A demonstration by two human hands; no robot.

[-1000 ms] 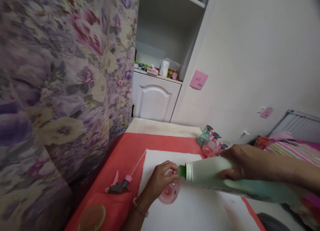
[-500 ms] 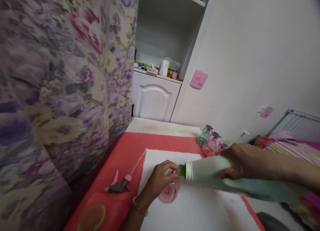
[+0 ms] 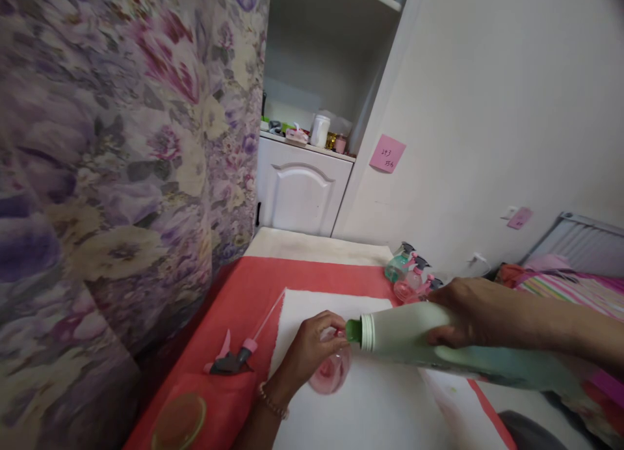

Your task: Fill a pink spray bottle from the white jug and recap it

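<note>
My left hand (image 3: 314, 346) is closed around the neck of a pink see-through spray bottle (image 3: 330, 375) with its top off, standing on a white cloth (image 3: 385, 398). My right hand (image 3: 453, 313) grips a large pale green bottle (image 3: 409, 333), tilted nearly flat. Its green spout (image 3: 353, 331) points left, right at the small bottle's mouth, beside my left fingertips. Whether liquid is flowing I cannot tell. To the left, a grey and pink spray trigger head (image 3: 234, 359) with a long thin tube lies on the red cloth (image 3: 224, 307).
Several spray bottles, one of them green (image 3: 398, 266), stand at the table's back right corner. A round clear lid or dish (image 3: 179, 421) lies front left. A floral curtain (image 3: 146, 144) hangs along the left; a white cabinet (image 3: 302, 183) stands behind.
Hardly anything differs. Both hands and both bottles hold nearly the same place, and the large bottle stays tilted at the small one's mouth.
</note>
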